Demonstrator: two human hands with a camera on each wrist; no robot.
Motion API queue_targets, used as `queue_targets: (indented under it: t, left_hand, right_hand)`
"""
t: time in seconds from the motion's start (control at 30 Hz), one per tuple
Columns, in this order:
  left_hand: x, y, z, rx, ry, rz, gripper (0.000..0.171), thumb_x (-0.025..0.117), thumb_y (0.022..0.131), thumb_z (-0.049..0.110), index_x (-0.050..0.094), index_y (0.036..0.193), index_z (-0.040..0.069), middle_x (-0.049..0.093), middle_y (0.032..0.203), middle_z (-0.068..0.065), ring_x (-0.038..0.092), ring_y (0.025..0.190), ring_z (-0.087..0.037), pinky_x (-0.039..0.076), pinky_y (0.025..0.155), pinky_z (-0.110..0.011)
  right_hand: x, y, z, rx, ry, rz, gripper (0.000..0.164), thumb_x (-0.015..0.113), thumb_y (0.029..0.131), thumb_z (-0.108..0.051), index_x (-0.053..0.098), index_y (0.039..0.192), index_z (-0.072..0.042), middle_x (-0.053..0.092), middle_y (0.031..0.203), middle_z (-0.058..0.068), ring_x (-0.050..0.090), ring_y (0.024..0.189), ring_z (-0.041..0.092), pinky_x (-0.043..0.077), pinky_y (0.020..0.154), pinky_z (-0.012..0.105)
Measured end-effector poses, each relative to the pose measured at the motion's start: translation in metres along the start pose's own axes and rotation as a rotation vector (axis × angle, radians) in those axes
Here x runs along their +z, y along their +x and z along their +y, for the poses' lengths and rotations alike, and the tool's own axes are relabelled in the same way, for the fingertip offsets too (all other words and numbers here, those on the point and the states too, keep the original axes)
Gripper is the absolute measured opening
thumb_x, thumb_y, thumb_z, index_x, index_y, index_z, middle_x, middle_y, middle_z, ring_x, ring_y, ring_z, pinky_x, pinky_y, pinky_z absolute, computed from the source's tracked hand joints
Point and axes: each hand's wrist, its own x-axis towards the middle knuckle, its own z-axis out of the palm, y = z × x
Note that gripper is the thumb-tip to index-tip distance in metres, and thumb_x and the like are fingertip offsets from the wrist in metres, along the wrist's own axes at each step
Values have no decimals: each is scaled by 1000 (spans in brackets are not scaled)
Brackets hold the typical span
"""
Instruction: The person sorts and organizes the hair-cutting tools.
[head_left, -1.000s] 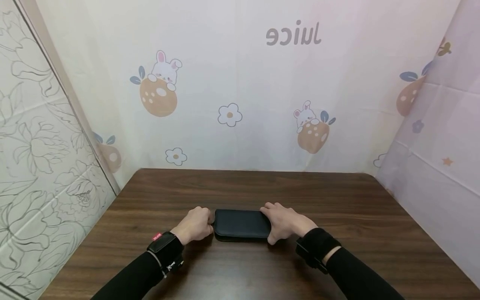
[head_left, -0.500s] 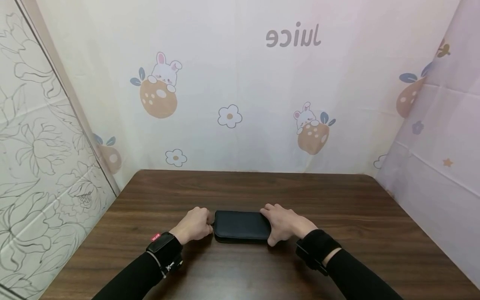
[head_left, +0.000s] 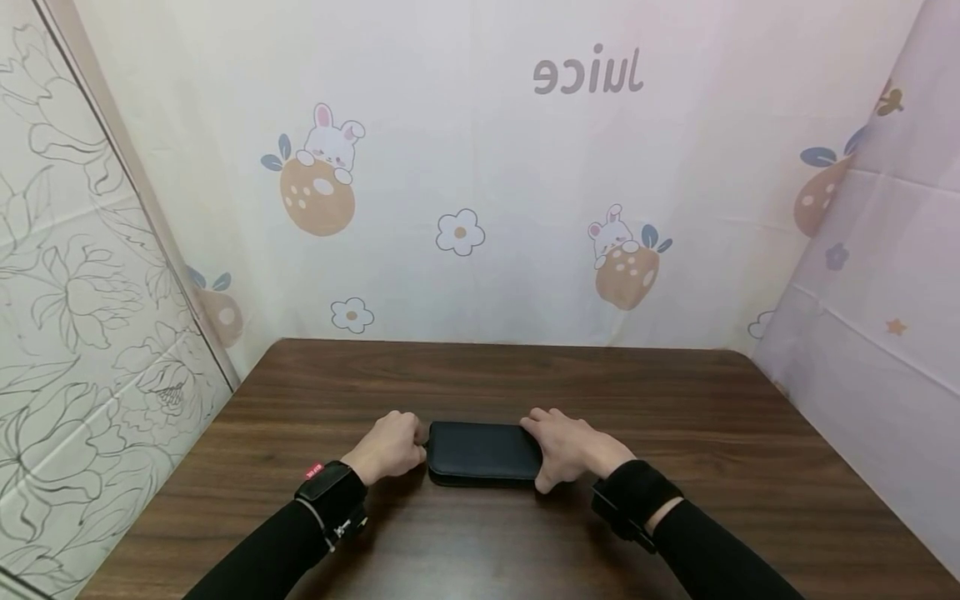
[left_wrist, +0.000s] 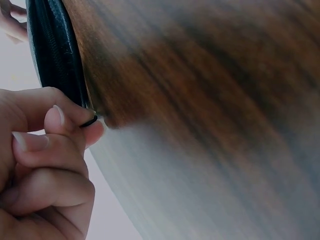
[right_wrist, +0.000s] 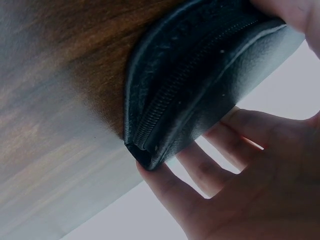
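Observation:
A black zippered wallet (head_left: 480,454) lies flat on the wooden table, its long side facing me. At its left end my left hand (head_left: 392,446) has curled fingers; in the left wrist view thumb and forefinger pinch a small dark zipper pull (left_wrist: 90,121) at the wallet's corner. My right hand (head_left: 572,446) grips the other end, thumb at the near edge and fingers spread over the top and far side. The right wrist view shows the closed zipper teeth (right_wrist: 167,90) running along the wallet's side.
The brown wood-grain table (head_left: 480,375) reaches back to a printed curtain (head_left: 465,150) with rabbits and flowers. A white panel with line-drawn flowers (head_left: 90,292) stands on the left, and another curtain (head_left: 885,333) hangs on the right. Black bands (head_left: 333,500) circle both wrists.
The left hand has lifted very slightly at the wallet's left end. The wallet and the right hand keep their places.

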Motion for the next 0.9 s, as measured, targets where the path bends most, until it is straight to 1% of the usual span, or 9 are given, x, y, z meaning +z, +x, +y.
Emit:
queue_targets:
  t: [0.1,0.3,0.53,0.73,0.9]
  left_hand:
    - [0,1,0,-2,-9,0,40,53,75,1,23,56,18,16,50,7,15,44,-9,16,47,-27]
    - [1,2,1,-29,-25,-12,40,53,78,1,24,56,18,17,50,7,15,44,-9,17,47,-27]
    - [0,0,-1,-36,-21,-12,41,51,79,0,21,60,18,14,52,5,11,47,-11,15,50,-29]
    - [1,4,-2,-31,-14,1,39,53,77,2,24,57,18,16,50,7,14,44,-9,16,47,-28]
    - [2,5,-4,-44,-19,-9,37,53,78,2,25,58,18,18,50,6,16,44,-10,17,46,-27]
  right_hand:
    - [0,-1,0,-1,-1,2,84,76,63,-34,39,135,-10,41,125,4,40,105,22,41,76,44]
    - [1,-1,1,-6,-1,2,84,76,62,-33,40,134,-10,42,124,3,40,104,22,41,76,44]
    - [2,0,0,-14,1,-1,84,75,63,-33,39,135,-10,41,126,4,40,105,22,40,76,45]
    - [1,-1,1,-5,-9,-3,85,76,64,-33,38,136,-11,39,129,4,39,108,22,40,78,44]
    - [1,0,1,-8,-7,-6,85,76,63,-34,38,136,-10,40,128,4,39,107,22,41,77,43]
